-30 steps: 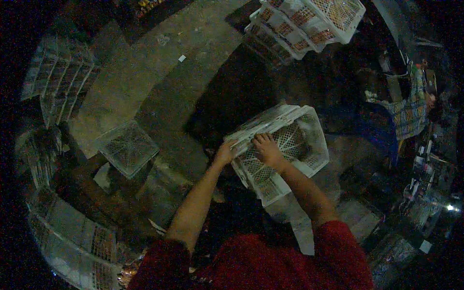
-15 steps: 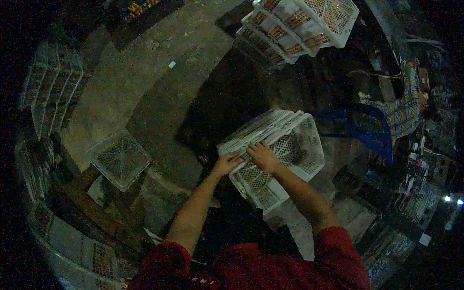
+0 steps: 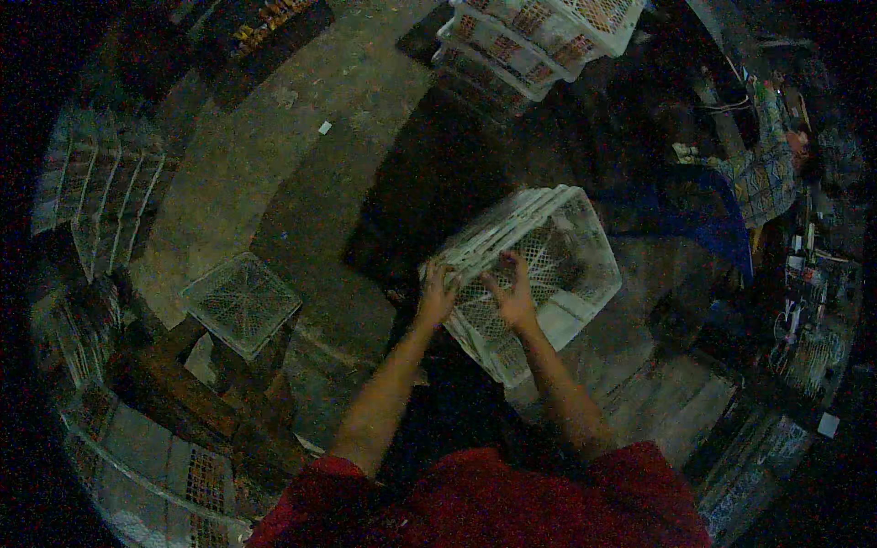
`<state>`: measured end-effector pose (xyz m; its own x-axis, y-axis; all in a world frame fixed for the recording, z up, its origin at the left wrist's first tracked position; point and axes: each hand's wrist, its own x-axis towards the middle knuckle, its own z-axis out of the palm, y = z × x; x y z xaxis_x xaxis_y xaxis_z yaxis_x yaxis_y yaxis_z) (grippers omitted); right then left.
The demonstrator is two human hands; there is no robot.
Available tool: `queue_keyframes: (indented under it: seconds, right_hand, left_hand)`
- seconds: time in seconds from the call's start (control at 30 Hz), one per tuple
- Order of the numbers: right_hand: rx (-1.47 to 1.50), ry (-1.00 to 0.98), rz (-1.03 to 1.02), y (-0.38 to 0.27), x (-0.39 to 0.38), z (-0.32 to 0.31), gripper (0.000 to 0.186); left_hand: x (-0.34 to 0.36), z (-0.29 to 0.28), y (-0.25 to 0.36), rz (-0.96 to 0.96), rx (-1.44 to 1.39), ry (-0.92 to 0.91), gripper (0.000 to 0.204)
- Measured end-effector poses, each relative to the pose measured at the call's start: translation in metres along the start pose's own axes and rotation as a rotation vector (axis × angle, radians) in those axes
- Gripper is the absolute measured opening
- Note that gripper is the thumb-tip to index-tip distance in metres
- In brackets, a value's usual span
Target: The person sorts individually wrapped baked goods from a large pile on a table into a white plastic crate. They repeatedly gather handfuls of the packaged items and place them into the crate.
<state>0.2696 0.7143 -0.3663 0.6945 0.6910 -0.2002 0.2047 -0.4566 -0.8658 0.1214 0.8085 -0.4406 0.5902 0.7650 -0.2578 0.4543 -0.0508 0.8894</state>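
Observation:
A group of nested white plastic crates point(image 3: 585, 301) with perforated walls lies tilted in front of me, their rims bunched along the upper-left edge. My left hand point(image 3: 438, 283) is at the left end of these rims, its fingers bent over the edge, slightly blurred. My right hand point(image 3: 507, 283) is just right of it, over the mesh opening near the rims, with thumb and fingers apart; whether the fingertips touch the rims I cannot tell.
Stacked white crates with orange contents point(image 3: 539, 41) stand at the top. A single mesh crate point(image 3: 242, 301) sits to my left. More crates point(image 3: 110, 192) stand at the far left. A blue object point(image 3: 722, 210), patterned cloth point(image 3: 767, 173) and clutter line the right side.
My right hand's fingers have lifted and spread from the rims. My left hand has turned with fingers pointing upward. The nested crates have shifted slightly upward and right in view.

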Motion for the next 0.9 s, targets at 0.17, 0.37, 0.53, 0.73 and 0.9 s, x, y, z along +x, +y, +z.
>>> queue_keyframes:
  seconds: [0.17, 0.37, 0.53, 0.73, 0.9]
  right_hand:
    - [1.204, 0.192, 0.584, 0.013, -0.012, -0.008, 0.069]
    - [0.308, 0.094, 0.667, 0.092, -0.007, 0.03, 0.043]
    - [0.246, 0.532, 0.199, 0.125, 0.02, -0.005, 0.041]
    - [-0.768, 0.365, 0.228, 0.141, 0.117, -0.14, 0.072]
    - [-0.822, 0.172, 0.403, 0.154, 0.14, -0.161, 0.085]
  left_hand:
    - [0.013, 0.04, 0.028, -0.191, -0.533, 0.017, 0.048]
    - [0.024, 0.046, -0.002, -0.023, 0.217, -0.179, 0.043]
    - [0.005, 0.044, -0.011, -0.106, 0.351, -0.328, 0.046]
    - [0.012, 0.032, -0.014, -0.062, 0.325, -0.461, 0.055]
    - [0.05, 0.04, -0.001, 0.103, 0.567, -0.469, 0.076]
